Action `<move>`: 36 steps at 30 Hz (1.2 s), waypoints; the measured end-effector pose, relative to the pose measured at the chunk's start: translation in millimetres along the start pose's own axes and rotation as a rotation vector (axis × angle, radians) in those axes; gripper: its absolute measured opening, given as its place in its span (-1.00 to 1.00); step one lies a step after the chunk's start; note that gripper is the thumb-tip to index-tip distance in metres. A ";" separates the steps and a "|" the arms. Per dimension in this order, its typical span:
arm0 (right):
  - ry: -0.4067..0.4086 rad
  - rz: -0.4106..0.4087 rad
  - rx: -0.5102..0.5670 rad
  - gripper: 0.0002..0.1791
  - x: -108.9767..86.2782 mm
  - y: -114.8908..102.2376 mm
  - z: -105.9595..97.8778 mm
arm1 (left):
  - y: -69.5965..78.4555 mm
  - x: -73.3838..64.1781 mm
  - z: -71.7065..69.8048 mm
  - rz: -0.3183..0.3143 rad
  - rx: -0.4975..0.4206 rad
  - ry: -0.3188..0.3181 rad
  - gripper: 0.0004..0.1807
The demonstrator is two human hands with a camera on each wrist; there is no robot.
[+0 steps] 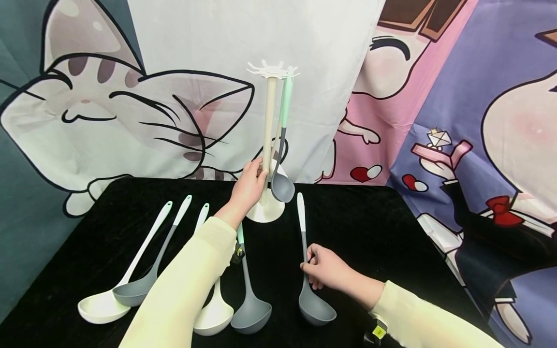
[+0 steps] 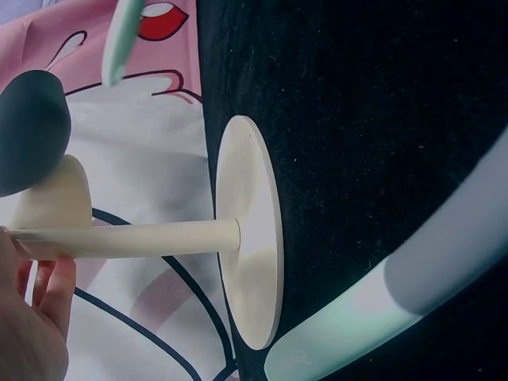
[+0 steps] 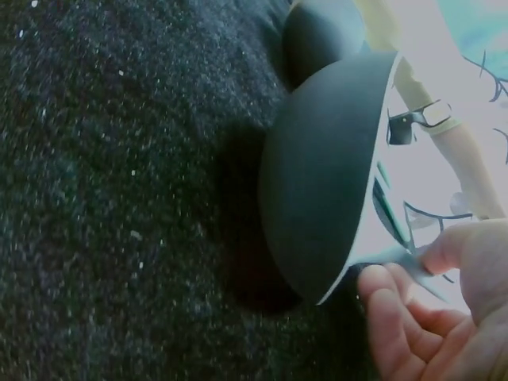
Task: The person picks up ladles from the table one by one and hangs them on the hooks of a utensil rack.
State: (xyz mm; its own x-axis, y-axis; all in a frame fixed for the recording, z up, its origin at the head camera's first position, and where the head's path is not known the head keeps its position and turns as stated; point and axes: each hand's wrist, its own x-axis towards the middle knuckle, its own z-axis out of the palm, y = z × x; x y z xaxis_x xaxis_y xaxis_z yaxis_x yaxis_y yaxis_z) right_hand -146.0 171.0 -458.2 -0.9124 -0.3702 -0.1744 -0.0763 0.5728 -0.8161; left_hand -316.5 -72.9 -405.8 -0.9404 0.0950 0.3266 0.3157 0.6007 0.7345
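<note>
My left hand [image 1: 249, 187] grips the pole of a cream ladle stand [image 1: 270, 116], low down above its round base; in the left wrist view its fingers [image 2: 57, 298] wrap the pole. From the stand's top hooks hangs a grey ladle with a mint handle [image 1: 285, 104], and a white ladle [image 2: 71, 194] shows partly behind it. On the right, my right hand [image 1: 330, 270] pinches the lower handle of a grey ladle with a white handle end [image 1: 315, 307]. That ladle's bowl [image 3: 325, 178] is close over the black cloth in the right wrist view.
Left of the right hand lie a grey ladle with a mint handle [image 1: 252, 311] and a white ladle [image 1: 214, 316], partly under my left sleeve. Farther left, another grey ladle [image 1: 137, 290] overlaps a white one [image 1: 100, 308]. A printed cartoon curtain [image 1: 183, 38] hangs behind the black-covered table [image 1: 370, 222].
</note>
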 end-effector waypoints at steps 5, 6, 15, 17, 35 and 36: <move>0.070 -0.002 0.004 -0.81 -0.7 0.2 -5.3 | -0.1 0.1 -0.4 -0.004 0.000 -0.002 -0.52; 0.081 -0.004 0.006 -0.81 -0.6 -0.5 -6.5 | 0.0 0.1 -0.6 -0.005 0.001 -0.004 -0.52; 0.183 -0.057 0.051 -0.78 1.5 -20.6 -22.1 | -0.9 0.7 -0.6 -0.001 0.002 0.000 -0.52; 0.205 -0.076 0.041 -0.79 1.8 -26.5 -25.7 | -0.9 0.8 -0.4 0.001 -0.003 -0.001 -0.53; 0.364 -0.278 -0.248 -0.78 13.0 -81.6 -45.3 | -0.3 0.6 -0.5 0.011 0.003 0.006 -0.51; 0.370 -0.288 -0.255 -0.78 14.4 -85.0 -46.4 | -0.3 0.6 -0.6 0.012 0.002 0.006 -0.51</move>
State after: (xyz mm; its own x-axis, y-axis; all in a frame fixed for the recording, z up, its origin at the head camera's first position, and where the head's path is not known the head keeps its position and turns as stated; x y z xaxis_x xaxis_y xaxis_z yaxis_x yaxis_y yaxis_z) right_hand -171.2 151.0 -365.8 -0.9175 -0.2819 0.2805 -0.3976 0.6626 -0.6347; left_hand -317.1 -73.5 -405.5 -0.9359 0.0968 0.3388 0.3263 0.6011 0.7295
